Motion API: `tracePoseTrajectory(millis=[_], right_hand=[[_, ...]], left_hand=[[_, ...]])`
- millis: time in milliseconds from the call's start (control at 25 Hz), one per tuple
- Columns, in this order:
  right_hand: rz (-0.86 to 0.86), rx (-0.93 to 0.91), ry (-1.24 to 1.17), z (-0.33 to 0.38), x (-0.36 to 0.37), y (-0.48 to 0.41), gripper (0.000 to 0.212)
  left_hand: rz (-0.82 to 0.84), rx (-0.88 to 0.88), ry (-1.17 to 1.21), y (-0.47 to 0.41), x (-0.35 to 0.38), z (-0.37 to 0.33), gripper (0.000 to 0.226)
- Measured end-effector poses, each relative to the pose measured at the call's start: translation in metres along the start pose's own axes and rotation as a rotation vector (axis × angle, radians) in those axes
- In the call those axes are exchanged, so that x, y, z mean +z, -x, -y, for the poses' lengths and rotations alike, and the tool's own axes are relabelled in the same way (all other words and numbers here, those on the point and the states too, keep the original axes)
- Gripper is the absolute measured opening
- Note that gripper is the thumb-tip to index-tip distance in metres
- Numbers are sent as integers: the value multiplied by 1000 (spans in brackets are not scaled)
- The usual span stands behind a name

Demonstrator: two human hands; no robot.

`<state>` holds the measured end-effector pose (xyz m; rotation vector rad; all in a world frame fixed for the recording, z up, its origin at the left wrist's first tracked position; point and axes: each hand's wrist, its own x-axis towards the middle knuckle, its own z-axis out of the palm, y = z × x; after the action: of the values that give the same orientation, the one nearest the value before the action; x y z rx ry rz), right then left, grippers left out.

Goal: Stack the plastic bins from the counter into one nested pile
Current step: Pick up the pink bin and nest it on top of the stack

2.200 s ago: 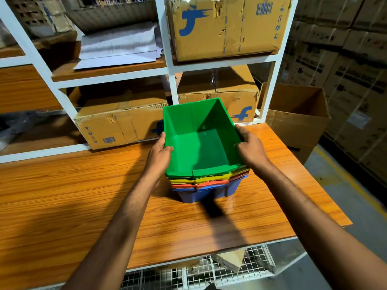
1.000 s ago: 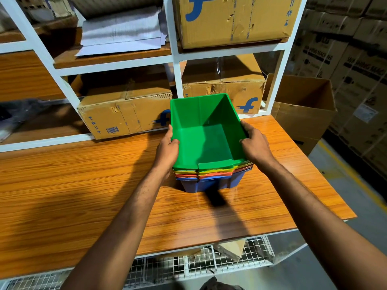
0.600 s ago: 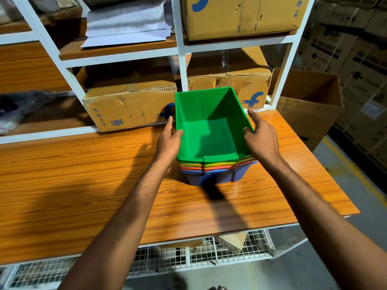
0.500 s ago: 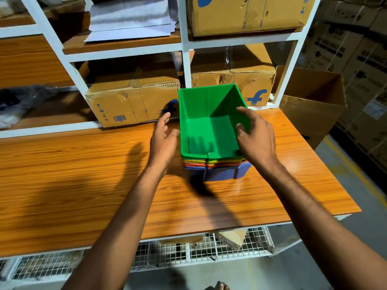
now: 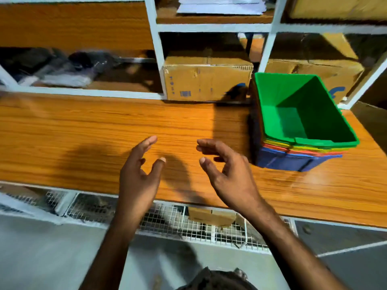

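Observation:
A nested pile of plastic bins stands at the right end of the wooden counter (image 5: 104, 130). The green bin (image 5: 297, 114) is on top, with yellow and red rims under it and a blue bin (image 5: 284, 161) at the bottom. My left hand (image 5: 139, 174) hovers over the counter's front edge, fingers spread and holding nothing. My right hand (image 5: 228, 172) floats beside it, left of the pile and apart from it, fingers loosely curled and empty.
White shelving rises behind the counter with cardboard boxes (image 5: 207, 78) on the lowest shelf, one right behind the pile. Papers (image 5: 219, 5) lie on the shelf above. A wire mesh rack (image 5: 167, 220) runs under the counter. Grey floor lies below.
Both hands have let go of the green bin and drawn back toward the counter's front edge. The view has swung left, so the pile now sits at the right.

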<state>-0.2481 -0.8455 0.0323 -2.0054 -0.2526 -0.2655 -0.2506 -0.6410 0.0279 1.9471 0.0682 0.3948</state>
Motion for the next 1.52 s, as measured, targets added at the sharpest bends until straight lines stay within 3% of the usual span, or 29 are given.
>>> tracePoseTrajectory(millis=[120, 360, 560, 680, 1040, 1280, 1520], right_hand=[[124, -42, 33, 30, 71, 10, 36], [280, -183, 147, 81, 192, 8, 38], [285, -389, 342, 118, 284, -17, 59], [290, -540, 410, 145, 347, -50, 68], [441, -686, -196, 239, 549, -166, 76], [492, -894, -144, 315, 690, -223, 69], [503, -995, -181, 406, 848, -261, 69]], left_hand=[[-82, -59, -90, 20, -79, 30, 49], [-241, -11, -315, 33, -211, 88, 53], [-365, 78, -913, 18, -295, 119, 69], [-426, 75, -1055, -12, -341, 135, 75], [-647, 43, -735, -136, -494, 191, 76], [-795, -67, -955, -192, -616, 218, 78], [-877, 0, -957, -239, -778, 276, 76]])
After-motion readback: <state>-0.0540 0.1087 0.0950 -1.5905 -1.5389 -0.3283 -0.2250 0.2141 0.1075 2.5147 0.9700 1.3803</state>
